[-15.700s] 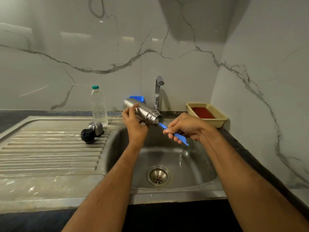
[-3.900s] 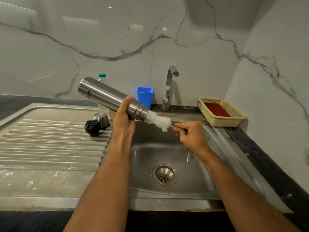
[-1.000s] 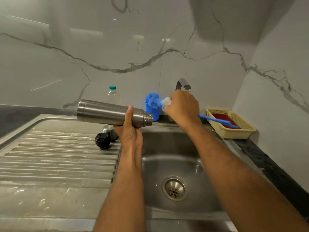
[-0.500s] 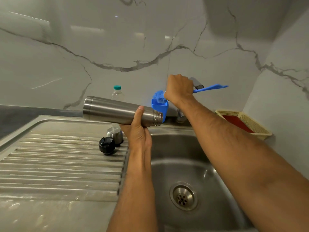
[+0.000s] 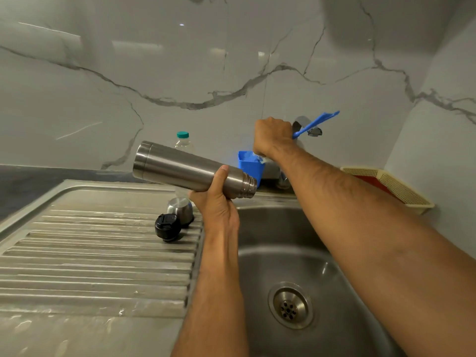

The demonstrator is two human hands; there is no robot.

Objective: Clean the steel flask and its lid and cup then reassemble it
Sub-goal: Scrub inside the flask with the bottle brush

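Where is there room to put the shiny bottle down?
The ribbed draining board is bare in front of the black lid and steel cup, towards its left edge. The sink basin is bare around the drain. It is crowded behind, by the blue tub and tap.

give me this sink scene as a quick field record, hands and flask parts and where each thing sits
left hand: grips steel flask, tilted, open mouth toward the sink
right hand: holds blue-handled brush, bristle end in the blue cup
black lid: on the drainboard
steel cup: upside down, behind the lid
plastic bottle: behind the flask
yellow basket: right of the sink
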